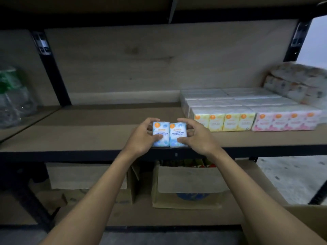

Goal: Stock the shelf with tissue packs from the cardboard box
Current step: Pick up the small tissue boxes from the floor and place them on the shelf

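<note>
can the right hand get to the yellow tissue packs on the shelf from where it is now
Probably yes: the yellow tissue packs stand just beyond the right hand on the same shelf, nothing between. But that hand grips a blue tissue pack, so it would likely have to let go first.

This looked like a shop stockroom. Metal-framed shelving (88, 131) held rows of tissue packs (230, 121), with cardboard boxes (187, 181) stored underneath.
</note>
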### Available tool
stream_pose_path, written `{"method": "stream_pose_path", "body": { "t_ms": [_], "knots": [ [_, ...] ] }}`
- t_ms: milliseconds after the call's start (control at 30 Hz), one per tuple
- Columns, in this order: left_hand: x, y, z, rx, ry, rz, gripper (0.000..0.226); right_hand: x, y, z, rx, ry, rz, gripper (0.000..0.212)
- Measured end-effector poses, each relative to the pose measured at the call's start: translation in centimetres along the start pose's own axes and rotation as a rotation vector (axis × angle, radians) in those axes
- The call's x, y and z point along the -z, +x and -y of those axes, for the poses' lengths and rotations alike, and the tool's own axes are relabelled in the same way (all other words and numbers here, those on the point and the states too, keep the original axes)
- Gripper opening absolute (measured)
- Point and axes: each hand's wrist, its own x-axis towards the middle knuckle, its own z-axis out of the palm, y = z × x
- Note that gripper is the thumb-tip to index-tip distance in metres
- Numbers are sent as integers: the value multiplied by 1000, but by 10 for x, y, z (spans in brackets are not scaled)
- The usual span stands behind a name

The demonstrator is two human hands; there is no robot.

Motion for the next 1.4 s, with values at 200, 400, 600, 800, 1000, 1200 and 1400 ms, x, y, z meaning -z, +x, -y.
{"method": "stream_pose_path", "body": {
  "t_ms": [200,400,600,800,1000,1200,1400],
  "knots": [
    [0,17,15,39,66,-2,47,-9,22,-7,-25,-13,-29,58],
    [-2,27,25,65,215,17,27,-14,24,-8,-15,-241,-35,33],
    [2,21,27,44,177,7,24,-15,22,-9,40,-346,-4,39],
    [-5,3,30,-40,287,-21,39,-22,16,-13,100,-498,22,55],
    [-5,5,26,-61,365,-45,35,-24,15,-15,111,-542,-15,50],
    [-5,17,26,-55,381,-36,34,-25,27,-14,108,-569,-10,50],
    [-8,36,29,-37,372,-28,33,-25,45,-16,89,-580,-17,50]
  ]
}}
